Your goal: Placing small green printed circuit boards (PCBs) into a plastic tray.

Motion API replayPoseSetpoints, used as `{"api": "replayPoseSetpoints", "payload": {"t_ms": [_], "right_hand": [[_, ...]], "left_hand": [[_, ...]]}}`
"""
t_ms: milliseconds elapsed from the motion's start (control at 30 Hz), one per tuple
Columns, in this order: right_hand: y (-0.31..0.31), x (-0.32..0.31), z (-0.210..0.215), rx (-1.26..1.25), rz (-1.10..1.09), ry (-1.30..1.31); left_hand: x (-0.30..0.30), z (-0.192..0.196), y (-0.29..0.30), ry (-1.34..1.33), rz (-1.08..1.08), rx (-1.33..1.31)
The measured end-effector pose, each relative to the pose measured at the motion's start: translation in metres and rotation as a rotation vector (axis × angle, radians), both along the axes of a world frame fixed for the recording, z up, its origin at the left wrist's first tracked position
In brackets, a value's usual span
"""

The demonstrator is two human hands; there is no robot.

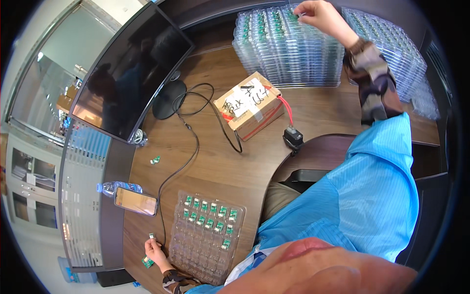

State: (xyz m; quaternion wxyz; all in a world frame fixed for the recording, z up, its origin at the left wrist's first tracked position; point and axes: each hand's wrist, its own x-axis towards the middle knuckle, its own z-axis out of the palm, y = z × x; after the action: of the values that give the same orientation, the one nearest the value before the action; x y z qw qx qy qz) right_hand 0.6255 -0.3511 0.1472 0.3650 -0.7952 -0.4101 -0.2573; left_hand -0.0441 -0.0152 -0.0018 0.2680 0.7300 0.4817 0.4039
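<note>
At the lower left, my left hand (155, 252) is closed, its fingertips on a small circuit board (152, 236) with a white part. The black cable (163, 215) runs down beside this hand; whether it is joined to the board cannot be seen. A green circuit board (148, 261) lies next to the hand. To its right is a transparent plastic tray (196, 247) with green boards in its upper rows. My right hand (320, 17) reaches to the far side, pinching a small circuit board (298, 16) over a tall stack of transparent trays (293, 61) holding green boards.
A second tray stack (391, 54) stands at the far right. Mid-table sits a cardboard box (249, 105) with a red lead to a black adapter (293, 139). A monitor (132, 68), a phone (136, 201), a water bottle (115, 187) and a loose board (155, 160) are on the left.
</note>
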Motion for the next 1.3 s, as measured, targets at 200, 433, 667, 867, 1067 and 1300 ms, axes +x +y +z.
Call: {"api": "replayPoseSetpoints", "payload": {"t_ms": [200, 433, 667, 867, 1067, 1300], "right_hand": [[0.013, 0.062, -0.004, -0.229, -0.069, 0.165], [0.019, 0.078, -0.004, -0.364, 0.01, 0.316], [0.019, 0.069, -0.005, -0.358, -0.014, 0.188], [0.019, 0.054, -0.002, -0.341, -0.145, 0.094], [0.022, 0.053, 0.003, -0.413, -0.24, 0.048], [0.029, 0.046, 0.007, -0.429, -0.253, 0.103]], "left_hand": [[-0.001, -0.004, 0.007, 0.009, 0.018, -0.036], [0.0, -0.005, 0.008, 0.03, 0.028, -0.035], [0.0, -0.001, 0.006, 0.052, 0.034, -0.023], [0.004, 0.001, 0.001, 0.018, 0.051, -0.037], [0.009, -0.001, 0.002, -0.008, 0.051, -0.029], [0.009, -0.003, 0.002, -0.042, 0.018, -0.027]]}}
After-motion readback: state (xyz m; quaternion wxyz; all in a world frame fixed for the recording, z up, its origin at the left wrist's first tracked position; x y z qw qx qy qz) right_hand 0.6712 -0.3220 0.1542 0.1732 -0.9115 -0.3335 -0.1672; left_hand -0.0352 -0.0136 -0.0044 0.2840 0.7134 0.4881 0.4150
